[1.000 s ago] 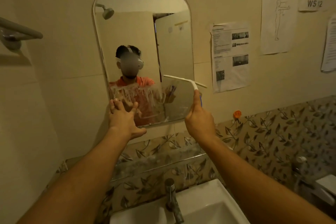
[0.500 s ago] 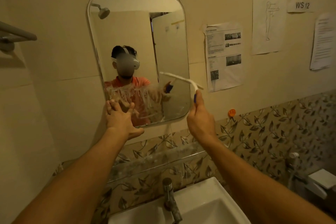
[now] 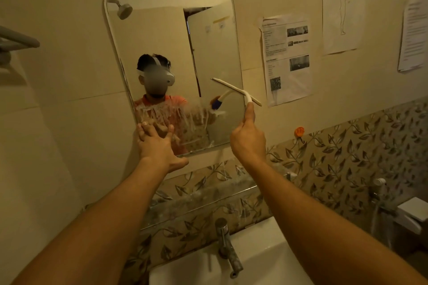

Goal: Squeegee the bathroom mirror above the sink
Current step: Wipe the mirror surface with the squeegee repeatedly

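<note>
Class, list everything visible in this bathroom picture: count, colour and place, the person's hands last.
Rounded wall mirror: one, silver-rimmed, centre of wall.
Soapy streaks: one patch, white, mirror's lower left.
Plastic squeegee: one, white, across mirror's right edge.
Paper sheets: four, white, wall right of mirror.
Wall hook: one, orange, below the papers.
Ceramic basin: one, white, below the mirror.
Metal tap: one, steel-grey, on the basin.
Towel rail: one, grey, far left.
Left hand: fingers spread on mirror's lower-left corner.
Right hand: grips squeegee handle.
</note>
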